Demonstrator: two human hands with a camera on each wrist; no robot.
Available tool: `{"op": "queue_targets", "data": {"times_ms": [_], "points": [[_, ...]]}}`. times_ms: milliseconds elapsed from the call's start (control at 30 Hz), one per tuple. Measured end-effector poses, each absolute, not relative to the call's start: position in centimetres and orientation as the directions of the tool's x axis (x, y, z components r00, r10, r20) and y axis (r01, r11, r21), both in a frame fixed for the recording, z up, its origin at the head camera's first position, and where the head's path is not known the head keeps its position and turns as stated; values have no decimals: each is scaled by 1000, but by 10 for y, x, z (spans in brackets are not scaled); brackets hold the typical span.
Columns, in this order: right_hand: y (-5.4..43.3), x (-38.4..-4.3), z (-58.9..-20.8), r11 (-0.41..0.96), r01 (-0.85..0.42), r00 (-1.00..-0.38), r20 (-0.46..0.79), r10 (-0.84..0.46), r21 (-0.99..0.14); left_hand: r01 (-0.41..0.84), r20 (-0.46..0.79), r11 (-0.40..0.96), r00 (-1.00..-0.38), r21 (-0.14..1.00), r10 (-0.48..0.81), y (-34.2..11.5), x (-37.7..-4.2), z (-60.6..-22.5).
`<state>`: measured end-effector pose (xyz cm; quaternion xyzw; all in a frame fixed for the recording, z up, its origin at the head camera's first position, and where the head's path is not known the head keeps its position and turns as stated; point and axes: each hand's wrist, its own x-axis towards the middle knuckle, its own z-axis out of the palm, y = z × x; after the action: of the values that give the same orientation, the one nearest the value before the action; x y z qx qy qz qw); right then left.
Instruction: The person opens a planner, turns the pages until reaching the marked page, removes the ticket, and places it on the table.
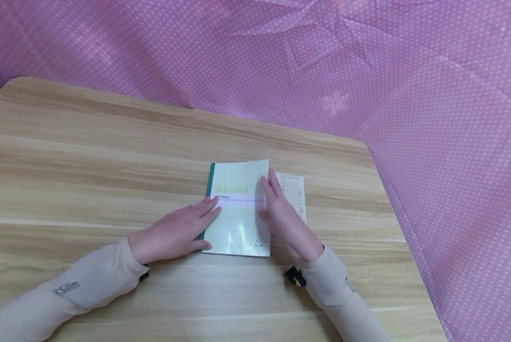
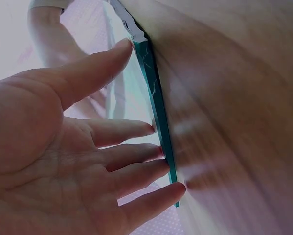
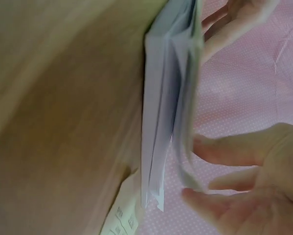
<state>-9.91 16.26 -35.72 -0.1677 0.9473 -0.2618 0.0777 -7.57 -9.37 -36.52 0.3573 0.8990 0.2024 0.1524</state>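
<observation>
A closed notebook [image 1: 238, 223] with a pale, shiny cover and a green spine [image 2: 158, 110] lies flat on the table. Over its spine side rests my left hand [image 1: 178, 232], fingers spread and straight, with the fingertips and thumb at the cover's left edge. My right hand [image 1: 283, 218] is along the opposite edge, its fingers extended and touching the cover there. In the right wrist view the cover and upper pages [image 3: 185, 93] stand slightly apart from the page block [image 3: 156, 98] below. Beyond the right hand, a printed paper sheet [image 1: 295, 192] with a grid shows, partly hidden.
The wooden table [image 1: 110, 142] has rounded far corners. Pink dotted cloth [image 1: 238, 61] hangs behind it and along its right side. A black clip-like piece [image 1: 295, 276] sits by the right cuff.
</observation>
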Motion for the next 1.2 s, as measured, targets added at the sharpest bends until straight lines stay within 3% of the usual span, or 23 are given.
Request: {"op": "queue_targets", "data": {"times_ms": [133,233,300,400,500,567,1200], "points": [[161,-96,-358,678,117,-916,-342,-208,-726,580,-139,671,-700,461,700,-93,-75,-365],[160,-93,-358,661,259,-868,-470,-160,-704,570,-153,679,-703,463,694,-92,-75,-364],[160,-88,-357,753,189,-852,-487,-194,-631,564,-160,681,-704,467,692,-92,-75,-364],[159,-81,-355,875,-12,-841,-468,-271,-485,565,-163,682,-702,465,693,-92,-76,-364],[158,-74,-353,918,-225,-833,-423,-356,-327,570,-163,681,-700,459,695,-91,-76,-364],[157,-71,-352,917,-287,-826,-413,-383,-278,572,-162,681,-699,456,696,-91,-76,-364],[158,-65,-354,908,-357,-831,-370,-416,-220,587,-146,680,-700,439,699,-91,-74,-364]]}}
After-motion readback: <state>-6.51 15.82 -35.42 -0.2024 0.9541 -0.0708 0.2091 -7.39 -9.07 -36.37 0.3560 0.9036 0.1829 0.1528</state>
